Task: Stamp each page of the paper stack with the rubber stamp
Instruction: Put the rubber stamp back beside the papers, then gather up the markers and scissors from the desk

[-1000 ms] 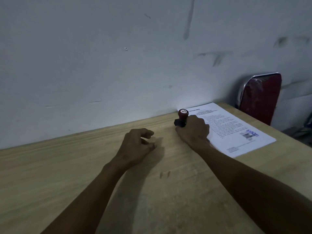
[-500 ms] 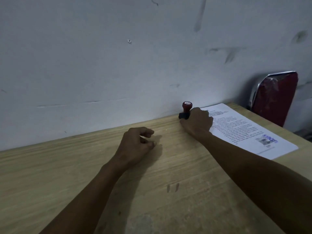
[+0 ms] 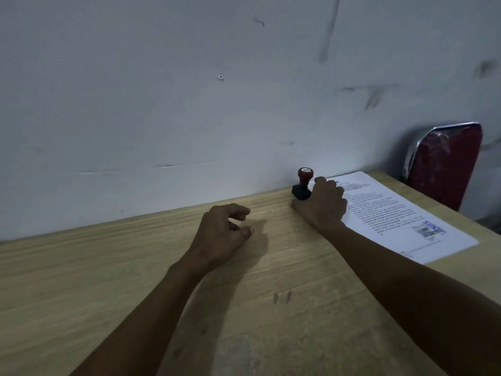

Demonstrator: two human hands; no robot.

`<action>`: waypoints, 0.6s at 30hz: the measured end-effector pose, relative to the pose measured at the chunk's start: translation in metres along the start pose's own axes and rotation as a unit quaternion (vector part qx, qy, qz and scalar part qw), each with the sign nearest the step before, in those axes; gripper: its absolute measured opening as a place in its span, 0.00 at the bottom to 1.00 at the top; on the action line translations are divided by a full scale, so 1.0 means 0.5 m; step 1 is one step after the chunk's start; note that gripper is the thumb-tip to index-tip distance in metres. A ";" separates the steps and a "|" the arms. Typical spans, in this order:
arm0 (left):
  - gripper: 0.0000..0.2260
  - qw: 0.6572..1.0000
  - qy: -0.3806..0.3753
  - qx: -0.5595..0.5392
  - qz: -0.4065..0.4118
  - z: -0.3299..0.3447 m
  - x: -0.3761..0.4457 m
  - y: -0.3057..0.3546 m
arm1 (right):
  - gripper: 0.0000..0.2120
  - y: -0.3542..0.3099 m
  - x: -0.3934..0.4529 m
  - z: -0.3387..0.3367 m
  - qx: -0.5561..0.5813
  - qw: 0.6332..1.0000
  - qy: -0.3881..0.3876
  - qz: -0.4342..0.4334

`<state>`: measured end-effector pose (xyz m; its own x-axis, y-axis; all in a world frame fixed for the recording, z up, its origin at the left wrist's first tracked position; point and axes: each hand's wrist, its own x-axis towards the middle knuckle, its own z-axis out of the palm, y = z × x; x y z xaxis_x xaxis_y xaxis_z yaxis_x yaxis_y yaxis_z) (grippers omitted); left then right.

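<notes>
A rubber stamp (image 3: 303, 183) with a red knob handle and black base stands upright on the wooden table, close to the wall. My right hand (image 3: 324, 206) is against its right side, thumb and fingers curled round the black base; the handle is uncovered. The paper stack (image 3: 401, 218), white printed pages with a blue mark at the lower corner, lies flat just right of that hand, and the hand covers its near left corner. My left hand (image 3: 222, 234) rests on the table (image 3: 108, 280) to the left, fingers loosely curled and holding nothing.
A grey-white wall (image 3: 189, 104) runs along the table's far edge, right behind the stamp. A dark red chair back with a chrome rim (image 3: 444, 164) stands beyond the table's right end. Bare wood lies in front of both forearms.
The view has shifted slightly. My right hand stays at the stamp, and more of the stamp's handle and base shows now. My left hand has not moved.
</notes>
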<state>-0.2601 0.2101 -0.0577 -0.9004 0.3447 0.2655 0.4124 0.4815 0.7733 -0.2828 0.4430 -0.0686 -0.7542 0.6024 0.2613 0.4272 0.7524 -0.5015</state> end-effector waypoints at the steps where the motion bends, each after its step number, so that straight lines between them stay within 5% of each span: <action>1: 0.16 1.000 0.004 -0.002 -0.001 -0.005 -0.008 0.003 | 0.30 -0.001 -0.013 -0.006 0.009 1.000 0.000 0.000; 6: 0.15 0.999 0.029 -0.023 -0.011 -0.043 -0.063 0.021 | 0.25 -0.025 -0.104 -0.034 0.066 0.997 0.028 -0.041; 18: 0.12 0.990 0.128 -0.028 -0.043 -0.209 -0.264 0.027 | 0.11 -0.186 -0.369 -0.083 0.210 0.956 -0.089 -0.182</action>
<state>-0.1501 0.0870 -0.0223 -0.9406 0.0857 0.3287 0.3306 0.4526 0.8282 -0.1626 0.2728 -0.0356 -0.9038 0.2381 0.3557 -0.0896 0.7073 -0.7012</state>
